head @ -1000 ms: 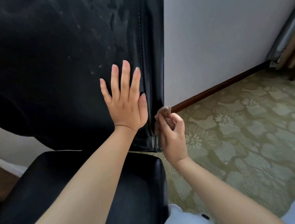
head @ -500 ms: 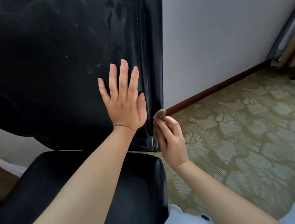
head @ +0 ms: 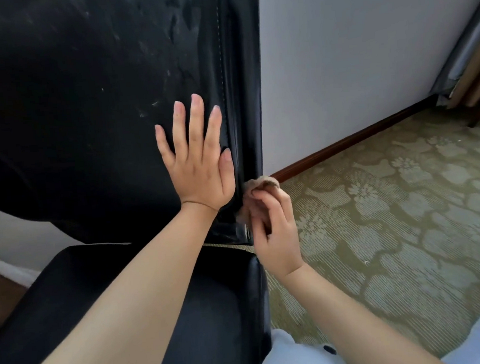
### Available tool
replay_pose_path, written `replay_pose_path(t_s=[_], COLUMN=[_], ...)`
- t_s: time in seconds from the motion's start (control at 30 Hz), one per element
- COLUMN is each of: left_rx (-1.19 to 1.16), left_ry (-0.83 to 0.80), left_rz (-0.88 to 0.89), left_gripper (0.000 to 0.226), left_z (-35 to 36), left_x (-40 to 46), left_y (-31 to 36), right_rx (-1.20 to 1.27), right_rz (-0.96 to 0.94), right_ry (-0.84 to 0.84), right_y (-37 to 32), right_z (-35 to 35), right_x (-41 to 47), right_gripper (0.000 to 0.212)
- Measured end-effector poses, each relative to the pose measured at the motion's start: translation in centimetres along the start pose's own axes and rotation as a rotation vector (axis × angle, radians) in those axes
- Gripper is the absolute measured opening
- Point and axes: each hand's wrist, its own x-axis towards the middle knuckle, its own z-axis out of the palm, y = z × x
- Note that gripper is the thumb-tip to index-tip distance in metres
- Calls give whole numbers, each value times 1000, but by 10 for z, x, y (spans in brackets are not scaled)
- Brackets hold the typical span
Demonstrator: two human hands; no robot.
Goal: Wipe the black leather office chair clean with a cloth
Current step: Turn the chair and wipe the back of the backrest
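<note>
Black chair (head: 83, 108) (one), two hands: left hand (head: 200, 167) flat, right hand (head: 273, 225) gripping cloth (head: 259, 183).

Patterned carpet (head: 393, 212), white wall (head: 352, 58) (wooden skirting (head: 353, 140))

The chair back (head: 83, 108) stands at the left, the seat (head: 214, 313) below and nearer. The left hand (head: 200, 162) lies on the back; the right hand (head: 273, 225), just right, holds the cloth (head: 259, 183) against its edge. The wall (head: 352, 58) stands behind, the carpet (head: 393, 212) spreading right.
</note>
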Motion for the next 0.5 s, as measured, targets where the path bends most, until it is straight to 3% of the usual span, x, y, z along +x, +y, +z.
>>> replay_pose_path(t_s=[0.1, 0.33, 0.5], left_rx=[6, 15, 23], left_ry=[1, 7, 7], left_rz=[3, -2, 2], left_gripper=[53, 53, 53], left_z=[0, 2, 1], left_x=[0, -1, -1], left_y=[-1, -1, -1], right_rx=[19, -74, -51], right_rz=[-11, -69, -92], right_ry=[-1, -324, -285], right_y=[-7, 33, 14], right_z=[9, 10, 17], right_x=[4, -43, -41], right_gripper=[32, 24, 21])
